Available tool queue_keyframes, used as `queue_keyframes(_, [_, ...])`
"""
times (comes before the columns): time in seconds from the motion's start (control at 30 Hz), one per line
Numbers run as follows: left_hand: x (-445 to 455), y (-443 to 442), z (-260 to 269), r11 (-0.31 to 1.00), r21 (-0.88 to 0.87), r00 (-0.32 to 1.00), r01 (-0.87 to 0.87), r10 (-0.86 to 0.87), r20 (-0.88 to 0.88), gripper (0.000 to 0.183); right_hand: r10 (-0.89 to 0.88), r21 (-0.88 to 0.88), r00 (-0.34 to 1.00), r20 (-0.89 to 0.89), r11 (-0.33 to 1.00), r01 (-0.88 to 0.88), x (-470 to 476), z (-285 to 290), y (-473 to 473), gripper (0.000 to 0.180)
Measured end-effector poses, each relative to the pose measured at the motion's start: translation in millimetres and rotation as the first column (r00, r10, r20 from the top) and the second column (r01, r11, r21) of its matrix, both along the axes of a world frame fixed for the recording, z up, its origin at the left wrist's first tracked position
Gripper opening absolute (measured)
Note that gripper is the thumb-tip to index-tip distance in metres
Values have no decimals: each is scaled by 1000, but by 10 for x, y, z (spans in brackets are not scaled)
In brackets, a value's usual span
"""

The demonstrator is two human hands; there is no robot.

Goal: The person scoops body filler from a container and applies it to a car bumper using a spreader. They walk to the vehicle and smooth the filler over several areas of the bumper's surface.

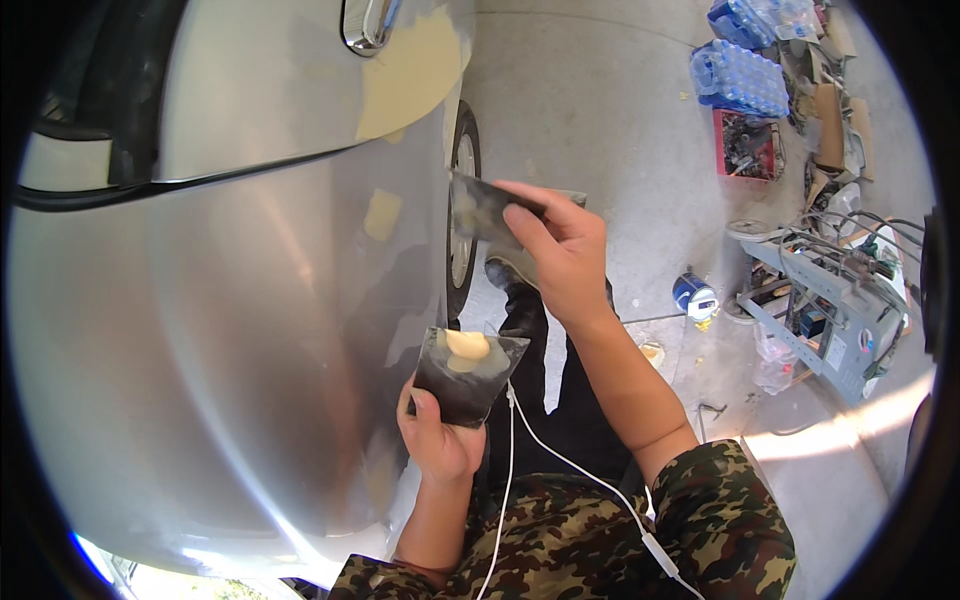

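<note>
My left hand grips a dark, flat spreader plate by its lower edge. On the plate's upper part sits a dollop of pale yellow body filler. Between thumb and fingers, my right hand holds a second dark flexible spreader, its blade smeared with grey residue and reaching toward the car's side. To the left is the silver car body. A large yellow filler patch covers part of the door near the chrome handle. A smaller filler patch lies on the panel below.
A car wheel stands beyond my right hand's spreader. On the concrete floor are a blue can, a grey wheeled machine, a red crate and packs of bottles. A white cable hangs across my front.
</note>
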State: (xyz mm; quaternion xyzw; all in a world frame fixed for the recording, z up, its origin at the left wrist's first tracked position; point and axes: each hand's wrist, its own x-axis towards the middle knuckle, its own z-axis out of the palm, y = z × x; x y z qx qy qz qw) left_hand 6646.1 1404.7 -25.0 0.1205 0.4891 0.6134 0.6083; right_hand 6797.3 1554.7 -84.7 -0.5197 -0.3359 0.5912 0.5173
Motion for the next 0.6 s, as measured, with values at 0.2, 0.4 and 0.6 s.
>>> queue_keyframes(0.2, [72,300,-74,999,43,998,9,-12,61,44,226,177,972,-62,961,-212,399,362,-350,29])
queue_keyframes(0.4, [181,452,-73,997,72,994,21,-29,102,46,307,314,891,336,855,-413,852,252,-422,33])
queue_keyframes(0.6, [241,447,-109,1000,4,997,9,-9,71,45,136,27,924,356,987,-156,1008,-213,-567,26])
